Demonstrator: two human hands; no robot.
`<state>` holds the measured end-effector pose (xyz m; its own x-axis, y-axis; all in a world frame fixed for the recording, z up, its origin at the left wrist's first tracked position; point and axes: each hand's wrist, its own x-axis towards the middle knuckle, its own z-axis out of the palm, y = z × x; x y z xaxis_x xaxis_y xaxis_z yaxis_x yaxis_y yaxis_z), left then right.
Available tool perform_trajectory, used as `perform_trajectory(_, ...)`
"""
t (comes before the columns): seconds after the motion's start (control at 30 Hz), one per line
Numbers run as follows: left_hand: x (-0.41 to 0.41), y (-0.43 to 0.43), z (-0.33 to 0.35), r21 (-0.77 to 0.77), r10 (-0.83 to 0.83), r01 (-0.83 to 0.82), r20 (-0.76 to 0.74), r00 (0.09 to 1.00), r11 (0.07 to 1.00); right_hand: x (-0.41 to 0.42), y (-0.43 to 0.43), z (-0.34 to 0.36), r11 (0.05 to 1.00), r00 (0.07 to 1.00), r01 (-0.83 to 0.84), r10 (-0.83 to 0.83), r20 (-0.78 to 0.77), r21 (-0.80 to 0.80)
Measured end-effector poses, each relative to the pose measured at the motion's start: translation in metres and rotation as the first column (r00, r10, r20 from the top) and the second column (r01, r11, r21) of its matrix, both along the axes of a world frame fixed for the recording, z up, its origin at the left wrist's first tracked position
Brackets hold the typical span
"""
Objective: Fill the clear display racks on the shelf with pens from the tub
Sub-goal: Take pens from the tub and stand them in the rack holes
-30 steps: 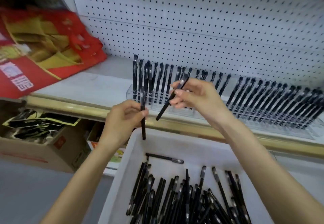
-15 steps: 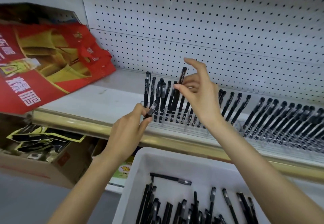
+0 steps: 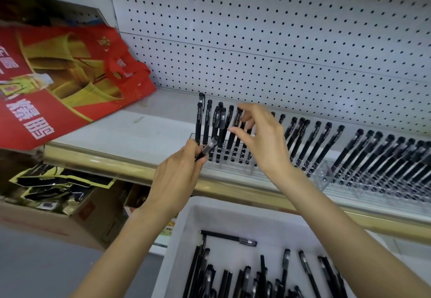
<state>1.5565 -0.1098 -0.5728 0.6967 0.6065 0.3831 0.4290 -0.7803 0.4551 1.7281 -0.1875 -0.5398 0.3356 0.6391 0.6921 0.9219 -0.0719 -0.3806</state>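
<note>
One pen [image 3: 231,146] now stands in the rack [image 3: 233,169]; half a second ago our right hand [image 3: 263,139] pinched it above, and now its fingers spread empty. Our left hand [image 3: 177,176] grips the next pen [image 3: 210,147] beside the rack; the tub [image 3: 186,223] holds plenty.

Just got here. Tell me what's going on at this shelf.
A person is filling the clear display rack on the shelf. The left hand grips one black pen at the rack's left end. The right hand has its fingers at the top of a standing pen in that rack; whether they pinch it is unclear. More pens lie in the white tub below.
</note>
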Motion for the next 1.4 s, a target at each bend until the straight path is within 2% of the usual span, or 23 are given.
perform_trajectory(0.13,-0.001,0.0,0.0,-0.041,-0.003,0.004,0.016,1.0,0.999,0.004,0.003,-0.01,0.999,0.985,0.049,-0.046,0.164,-0.015)
perform_trajectory(0.27,-0.004,0.005,-0.003,-0.141,-0.01,0.024,0.096,0.995,0.99,0.008,0.005,-0.011,0.998,0.973,0.068,-0.068,0.223,0.008)
perform_trajectory(0.43,-0.006,0.007,-0.003,-0.345,0.016,0.064,0.225,0.974,0.936,0.009,0.005,-0.008,0.997,0.971,0.075,-0.073,0.229,-0.001)
perform_trajectory(0.67,-0.008,-0.003,0.001,-0.568,0.085,0.152,0.369,0.926,0.809,0.008,-0.005,-0.004,0.997,0.977,0.065,-0.058,0.203,-0.03)
perform_trajectory(0.73,-0.007,-0.006,0.001,-0.624,0.089,0.194,0.392,0.916,0.757,0.003,-0.011,0.003,1.0,0.996,0.029,-0.028,0.086,-0.003)
perform_trajectory(0.83,-0.005,-0.011,0.001,-0.708,0.075,0.277,0.422,0.903,0.649,-0.011,-0.023,0.015,0.995,0.961,-0.097,0.087,-0.261,-0.024)
perform_trajectory(0.9,-0.003,-0.017,0.002,-0.737,0.045,0.333,0.441,0.896,0.587,-0.023,-0.029,0.019,0.963,0.864,-0.239,0.154,-0.479,-0.121)
perform_trajectory(0.97,-0.002,-0.023,0.005,-0.749,0.012,0.386,0.464,0.886,0.539,-0.031,-0.033,0.019,0.91,0.721,-0.379,0.179,-0.67,-0.165)
perform_trajectory(1.07,-0.001,-0.032,0.009,-0.754,-0.032,0.439,0.488,0.872,0.489,-0.032,-0.039,0.015,0.888,0.571,-0.444,0.18,-0.801,-0.118)
perform_trajectory(1.17,0.001,-0.037,0.009,-0.745,-0.062,0.457,0.492,0.868,0.486,-0.033,-0.043,0.011,0.902,0.494,-0.429,0.192,-0.848,-0.045)
perform_trajectory(1.27,0.002,-0.038,0.006,-0.731,-0.081,0.452,0.483,0.872,0.511,-0.035,-0.047,0.009,0.919,0.541,-0.392,0.196,-0.818,-0.039)
perform_trajectory(1.33,0.002,-0.036,0.003,-0.664,-0.119,0.398,0.424,0.898,0.634,-0.033,-0.049,0.015,0.926,0.54,-0.377,0.212,-0.815,-0.008)
perform_trajectory(1.4,0.0,-0.028,0.001,-0.474,-0.135,0.268,0.297,0.945,0.839,-0.026,-0.05,0.027,0.939,0.499,-0.339,0.233,-0.835,0.06)
